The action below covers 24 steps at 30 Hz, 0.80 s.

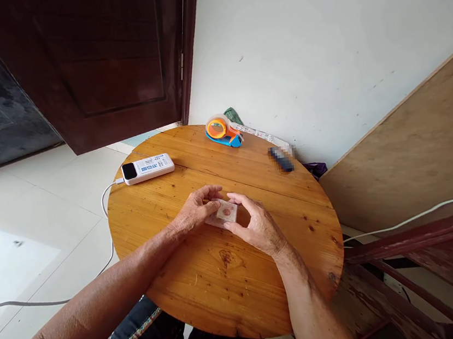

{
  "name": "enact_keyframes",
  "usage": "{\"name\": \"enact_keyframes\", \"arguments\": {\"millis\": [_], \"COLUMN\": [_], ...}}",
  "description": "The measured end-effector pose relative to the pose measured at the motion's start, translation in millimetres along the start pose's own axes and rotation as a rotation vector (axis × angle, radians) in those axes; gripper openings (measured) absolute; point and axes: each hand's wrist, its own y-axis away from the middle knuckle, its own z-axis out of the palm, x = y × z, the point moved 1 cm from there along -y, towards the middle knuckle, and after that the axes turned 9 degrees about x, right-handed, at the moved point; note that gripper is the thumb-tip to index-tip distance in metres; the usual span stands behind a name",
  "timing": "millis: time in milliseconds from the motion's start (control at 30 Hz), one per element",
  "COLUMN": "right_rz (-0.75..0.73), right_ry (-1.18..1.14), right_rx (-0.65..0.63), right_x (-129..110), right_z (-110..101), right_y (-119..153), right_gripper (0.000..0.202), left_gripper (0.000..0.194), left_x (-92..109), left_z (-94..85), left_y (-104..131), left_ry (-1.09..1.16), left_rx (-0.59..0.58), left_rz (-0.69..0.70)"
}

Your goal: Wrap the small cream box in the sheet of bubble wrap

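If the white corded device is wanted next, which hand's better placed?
Left, likely: the white device lies on that side, nearer the left hand than the right hand. Both are at a small packet.

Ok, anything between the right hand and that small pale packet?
Nothing visible. The right hand has its thumb at the near edge of the packet, apparently touching. The left hand is on the opposite side, its thumb over the packet's edge. The tape dispenser sits well beyond both.

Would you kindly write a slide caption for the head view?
Left hand and right hand handle a small item over a wooden table, tape dispenser beyond.
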Motion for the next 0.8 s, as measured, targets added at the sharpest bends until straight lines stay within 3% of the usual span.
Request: {"name": "enact_keyframes", "arguments": {"millis": [167, 333, 600, 800], "right_rz": [-0.021, -0.085, -0.071, 0.081], "right_ry": [-0.051, -0.077, -0.11, -0.272], "right_rx": [-0.008, 0.088, 0.245, 0.28], "right_x": [1.3, 2.0, 2.2, 3.2], "right_z": [-4.8, -7.2, 7.7, 11.1], "right_y": [-0.2, -2.5, -4.8, -7.2], "right_gripper": [0.046, 0.031, 0.012, 0.013], "left_gripper": [0.047, 0.045, 0.051, 0.065], "left_x": [2.2, 5.9, 6.8, 14.1], "left_z": [-0.4, -0.8, 0.8, 4.3], "left_y": [1.2, 3.0, 6.0, 11.1], "left_ry": [-0.025, -0.109, -0.185, -0.607], "left_rx": [-0.032, -0.014, -0.074, 0.016], "left_rz": [-0.013, 0.014, 0.075, 0.239]}}
